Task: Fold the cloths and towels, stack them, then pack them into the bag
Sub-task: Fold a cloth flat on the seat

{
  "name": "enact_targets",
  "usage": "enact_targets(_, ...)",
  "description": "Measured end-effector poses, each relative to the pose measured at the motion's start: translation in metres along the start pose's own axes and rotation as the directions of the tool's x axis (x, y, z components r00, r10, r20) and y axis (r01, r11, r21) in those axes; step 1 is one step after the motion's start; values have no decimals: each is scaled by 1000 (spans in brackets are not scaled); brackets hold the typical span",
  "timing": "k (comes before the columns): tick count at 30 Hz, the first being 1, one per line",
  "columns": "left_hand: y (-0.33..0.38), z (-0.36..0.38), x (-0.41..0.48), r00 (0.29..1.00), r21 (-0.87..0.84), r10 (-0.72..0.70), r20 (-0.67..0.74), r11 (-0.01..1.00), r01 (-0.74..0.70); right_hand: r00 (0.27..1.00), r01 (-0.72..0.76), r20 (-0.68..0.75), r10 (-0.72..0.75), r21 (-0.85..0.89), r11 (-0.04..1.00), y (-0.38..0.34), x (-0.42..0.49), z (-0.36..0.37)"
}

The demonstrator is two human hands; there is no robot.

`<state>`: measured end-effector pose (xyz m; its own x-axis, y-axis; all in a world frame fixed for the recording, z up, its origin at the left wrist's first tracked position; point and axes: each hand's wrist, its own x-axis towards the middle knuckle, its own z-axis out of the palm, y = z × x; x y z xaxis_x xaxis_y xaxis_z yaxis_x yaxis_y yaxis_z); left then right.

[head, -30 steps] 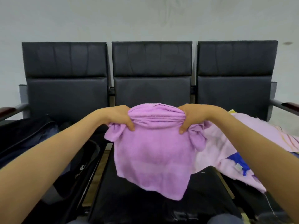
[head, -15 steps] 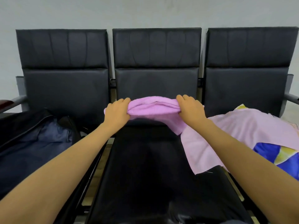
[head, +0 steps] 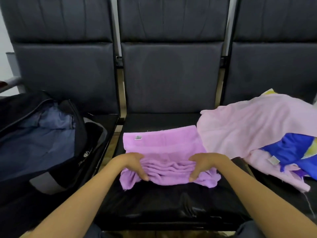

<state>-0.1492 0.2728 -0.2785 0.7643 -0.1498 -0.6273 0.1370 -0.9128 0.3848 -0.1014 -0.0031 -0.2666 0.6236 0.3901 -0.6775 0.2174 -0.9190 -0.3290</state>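
Observation:
A purple towel (head: 164,143) lies on the middle black seat (head: 164,208), its far half spread flat with a small label showing. Its near edge is bunched into folds. My left hand (head: 132,164) grips the bunched edge on the left, and my right hand (head: 204,164) grips it on the right, fingers curled into the cloth. An open black bag (head: 42,140) with a blue lining sits on the left seat. A pale pink cloth (head: 253,127) is heaped on the right seat, overlapping the towel's right corner.
A blue and yellow cloth (head: 291,148) lies on the pink heap at the right. Three black seat backs (head: 171,69) stand upright behind. A metal armrest (head: 10,83) shows at the far left. The front of the middle seat is bare.
Both hands have pulled the towel's gathered edge from the back of the seat towards me, leaving its far half laid out flat. The view has dropped lower and closer.

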Motion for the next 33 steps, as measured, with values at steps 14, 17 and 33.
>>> enact_targets(14,-34,-10,3,904,-183,118,-411,961,-208,955,53,-286,72,406,912,47,18,-16)
enact_targets(17,-38,-11,6,812,-477,13,-583,804,-355,881,188,-454,134,595,782,58,16,-20)
enact_targets(33,-33,-13,7,813,-574,-41,-581,729,-373,714,422,-639,287,720,551,58,36,-23)
